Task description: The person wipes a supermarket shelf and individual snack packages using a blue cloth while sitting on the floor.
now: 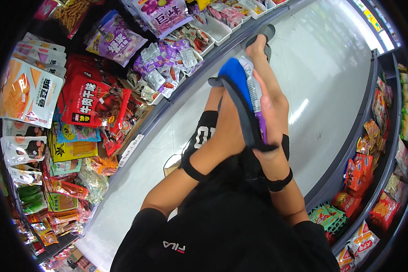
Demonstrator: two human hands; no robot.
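Observation:
In front of my lap, my left hand [228, 127] holds a blue and dark grey cloth [237, 77] that covers its fingers. My right hand [270, 120] grips a snack package [253, 89] from the other side. The package stands nearly edge-on, so only a pale silvery strip and a purple end show. Its near face is pressed against or close beside the cloth; I cannot tell which. The fingers of my left hand are mostly hidden behind the cloth, and my right hand is slightly blurred. Both wrists wear black bands.
On the left, a shelf holds a red snack bag [95, 102], a white snack pouch [30, 93], a hanging purple bag [117, 42] and white trays [217, 30] with small packets. Another shelf [355, 210] of snack bags curves along the right. My slippered foot [263, 35] rests on the tiles [326, 85].

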